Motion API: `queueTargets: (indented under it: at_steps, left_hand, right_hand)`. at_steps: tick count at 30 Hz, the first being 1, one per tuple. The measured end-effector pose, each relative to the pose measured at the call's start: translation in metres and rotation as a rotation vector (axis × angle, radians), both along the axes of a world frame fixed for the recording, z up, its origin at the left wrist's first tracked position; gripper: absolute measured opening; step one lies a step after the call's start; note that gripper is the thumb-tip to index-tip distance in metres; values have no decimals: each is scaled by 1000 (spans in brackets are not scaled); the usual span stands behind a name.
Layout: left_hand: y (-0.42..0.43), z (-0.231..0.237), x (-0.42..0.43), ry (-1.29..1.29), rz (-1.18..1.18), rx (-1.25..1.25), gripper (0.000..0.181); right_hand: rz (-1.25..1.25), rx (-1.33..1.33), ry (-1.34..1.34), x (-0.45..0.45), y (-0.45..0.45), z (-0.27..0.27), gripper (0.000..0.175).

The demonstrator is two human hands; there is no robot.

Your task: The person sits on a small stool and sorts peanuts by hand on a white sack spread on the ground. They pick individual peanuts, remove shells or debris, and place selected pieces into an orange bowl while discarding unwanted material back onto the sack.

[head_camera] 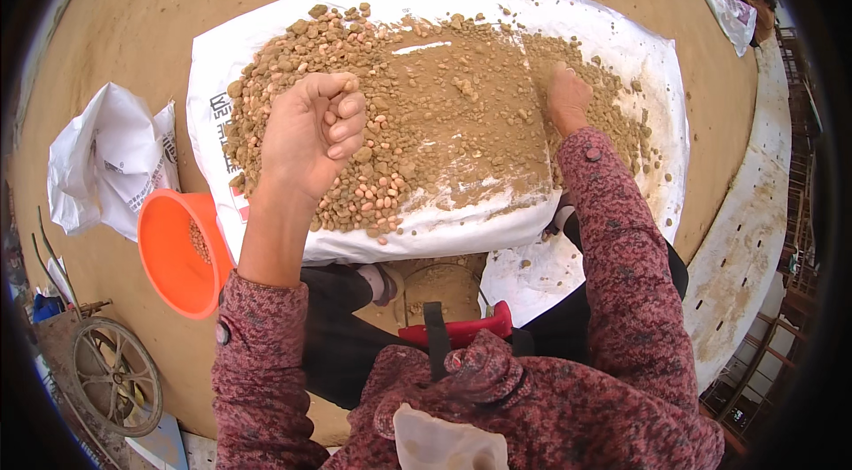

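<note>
Palm up, my left hand point(319, 124) is raised over the left part of the heap, its fingers curled around several pinkish peanut kernels. My right hand point(569, 94) reaches down onto soil and small clods point(609, 104) at the right; its fingertips are partly hidden, so what it touches or holds cannot be told. Beneath both lies a white woven sack point(432, 237), spread with brown soil. Pink kernels point(378, 194) mixed with clods cover its left side, and finer soil point(466, 110) covers the middle. An orange plastic basin point(150, 257) stands tilted at the left, with some kernels inside.
A crumpled white sack point(100, 157) lies on the ground at the left. Below it stands a cart with a spoked wheel point(116, 377). More bags point(729, 10) lie far right, near a pale curved ledge point(739, 224). My legs and shoes are under the sack's near edge.
</note>
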State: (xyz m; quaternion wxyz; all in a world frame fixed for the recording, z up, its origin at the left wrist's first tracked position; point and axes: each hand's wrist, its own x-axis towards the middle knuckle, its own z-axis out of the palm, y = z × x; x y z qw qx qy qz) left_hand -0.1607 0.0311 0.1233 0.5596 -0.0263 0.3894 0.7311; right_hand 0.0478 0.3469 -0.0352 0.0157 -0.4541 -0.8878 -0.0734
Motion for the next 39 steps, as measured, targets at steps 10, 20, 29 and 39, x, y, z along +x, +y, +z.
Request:
queueTargets:
  at_steps: [10, 20, 29, 39]
  left_hand:
    - [20, -9, 4, 1, 8, -22, 24]
    - [20, -15, 2, -153, 37, -59, 23]
    - [21, -11, -2, -136, 35, -84, 24]
    - [10, -7, -7, -143, 50, -62, 25]
  right_hand:
    - [139, -298, 476, -128, -125, -5, 13]
    - [180, -251, 426, -151, -99, 6, 25]
    - [117, -70, 209, -143, -52, -34, 14]
    - [-56, -14, 280, -56, -30, 4, 27]
